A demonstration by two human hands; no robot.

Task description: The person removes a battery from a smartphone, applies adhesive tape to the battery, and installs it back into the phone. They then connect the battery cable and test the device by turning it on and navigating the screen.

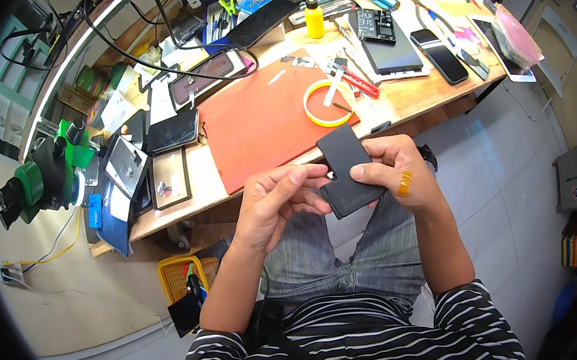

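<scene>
My right hand [400,173] grips a flat black rectangular device [351,160], thumb across its face and fingers behind. Two dark panels, offset from each other, seem to make it up. A yellow-brown strip of tape is stuck on that hand near the thumb's base. My left hand [276,196] is curled in a pinch at the device's left edge. By those fingertips shows a small white piece [330,175], too small to name. Both hands are above my lap, just in front of the bench. An orange mat [252,121] lies beyond them, with a yellow ring [305,105] on it.
On the wooden bench [414,98] lie red-handled cutters [360,83], a yellow bottle [314,19], a black phone [439,57] and several phone parts. A green microscope [31,179] stands at the left. Below the bench sits a yellow basket [171,280]. Black cables loop overhead.
</scene>
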